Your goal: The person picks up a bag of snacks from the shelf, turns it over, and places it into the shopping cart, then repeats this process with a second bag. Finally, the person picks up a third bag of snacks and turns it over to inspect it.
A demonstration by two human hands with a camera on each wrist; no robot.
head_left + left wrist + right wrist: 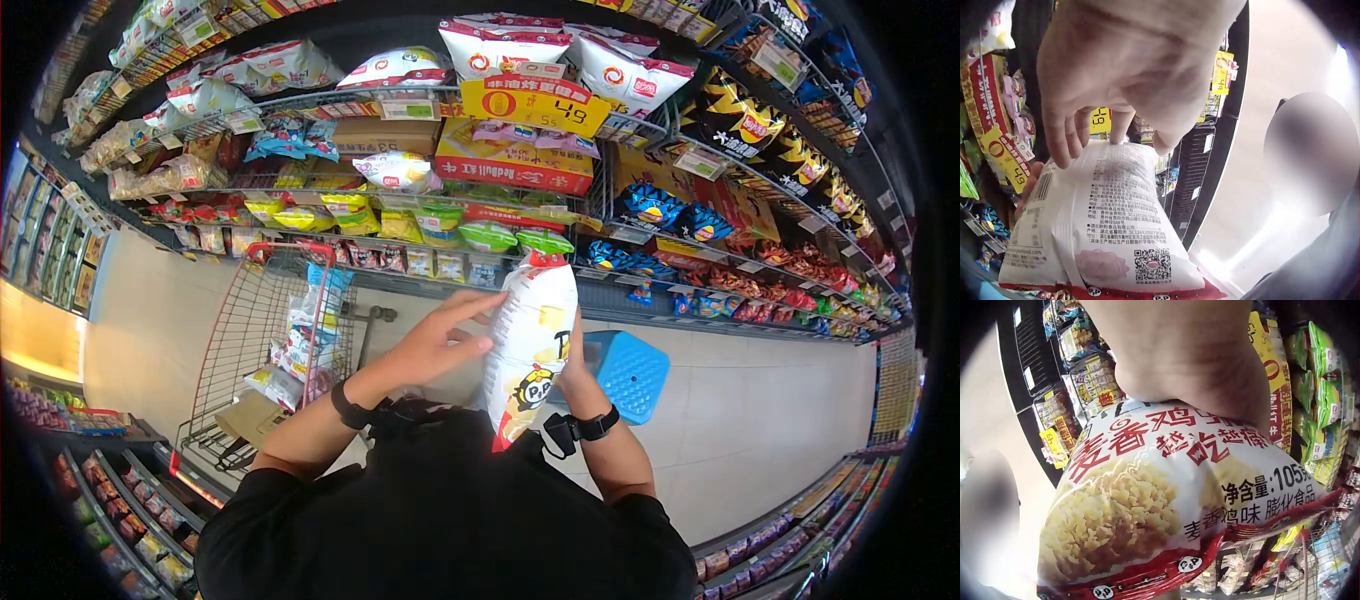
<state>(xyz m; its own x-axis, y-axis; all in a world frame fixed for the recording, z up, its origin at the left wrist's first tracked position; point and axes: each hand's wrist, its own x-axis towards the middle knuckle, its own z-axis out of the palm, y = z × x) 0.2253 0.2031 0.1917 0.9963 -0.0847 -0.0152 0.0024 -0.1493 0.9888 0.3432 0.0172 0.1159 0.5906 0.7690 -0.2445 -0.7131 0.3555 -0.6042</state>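
Observation:
A white and red bag of puffed snacks (535,340) is held upright in front of the chest. My right hand (574,365) grips it by its right side, mostly hidden behind the bag in the head view. Its printed front (1147,481), with a picture of the snack, shows in the right wrist view. My left hand (447,335) is at the other side with fingers extended, fingertips right at the bag. In the left wrist view the left hand (1129,75) reaches over the bag's back (1116,219), which carries small print and a QR code.
A wire shopping cart (270,330) with a red rim stands to the left, holding several packages. On the floor at the right is a blue plastic stool (630,380). Shelves of snack bags (510,50) run across the front, with a yellow price sign (535,105).

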